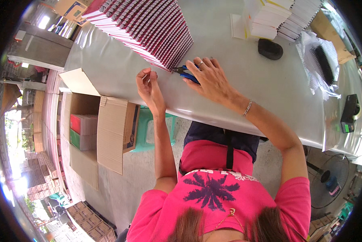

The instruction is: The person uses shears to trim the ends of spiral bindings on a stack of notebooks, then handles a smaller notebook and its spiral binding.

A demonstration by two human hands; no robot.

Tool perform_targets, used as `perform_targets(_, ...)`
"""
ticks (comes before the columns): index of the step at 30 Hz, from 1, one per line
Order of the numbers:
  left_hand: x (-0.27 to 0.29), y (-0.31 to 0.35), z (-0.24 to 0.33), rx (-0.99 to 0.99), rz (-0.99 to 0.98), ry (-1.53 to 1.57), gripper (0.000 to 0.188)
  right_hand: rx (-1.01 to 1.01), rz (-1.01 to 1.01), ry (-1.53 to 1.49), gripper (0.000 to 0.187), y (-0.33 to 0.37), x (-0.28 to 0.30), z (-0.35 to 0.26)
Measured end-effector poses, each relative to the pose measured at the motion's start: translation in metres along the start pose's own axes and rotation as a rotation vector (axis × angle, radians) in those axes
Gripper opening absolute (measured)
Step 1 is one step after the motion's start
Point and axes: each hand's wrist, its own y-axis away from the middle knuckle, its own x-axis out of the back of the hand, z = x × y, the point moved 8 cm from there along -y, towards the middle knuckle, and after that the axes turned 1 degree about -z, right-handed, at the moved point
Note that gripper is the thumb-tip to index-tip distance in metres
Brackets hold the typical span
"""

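Note:
A tall stack of red spiral-bound notebooks (142, 30) stands on the grey-covered table (225, 101), its coil edges toward me. My right hand (209, 78) is closed around a pair of blue-handled cutting pliers (184, 71). Their dark jaws reach the bottom corner of the stack. Just left of the pliers, my left hand (148, 86) is raised near the same corner, fingers curled with the thumb near the fingertips. Whether anything small sits between those fingertips cannot be made out.
Left of the table, an open cardboard box (110, 133) holds red and green books. A green stool (146, 131) stands beside it. White spiral-bound pads (269, 18), a black rounded object (270, 49), black coils on plastic (323, 64) and a tape dispenser (350, 113) lie right. A fan (330, 181) stands below.

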Motion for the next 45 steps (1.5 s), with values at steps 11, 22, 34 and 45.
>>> perform_targets(11, 0.001, 0.000, -0.003, 0.013, -0.002, 0.026, 0.017, -0.007, -0.052, -0.016, 0.034, -0.002, -0.005, -0.002)
perform_targets(22, -0.001, -0.001, -0.003, 0.000, -0.009, 0.036, 0.016, -0.008, -0.041, -0.050, 0.027, -0.002, -0.007, -0.001)
perform_targets(34, 0.004, 0.000, -0.003, 0.046, 0.004, 0.045, 0.019, -0.169, -0.408, -0.093, 0.034, -0.020, -0.004, 0.002)
perform_targets(45, 0.000, 0.000, 0.001, -0.018, 0.003, 0.030, 0.017, 0.004, -0.013, 0.094, 0.034, 0.002, -0.006, -0.005)
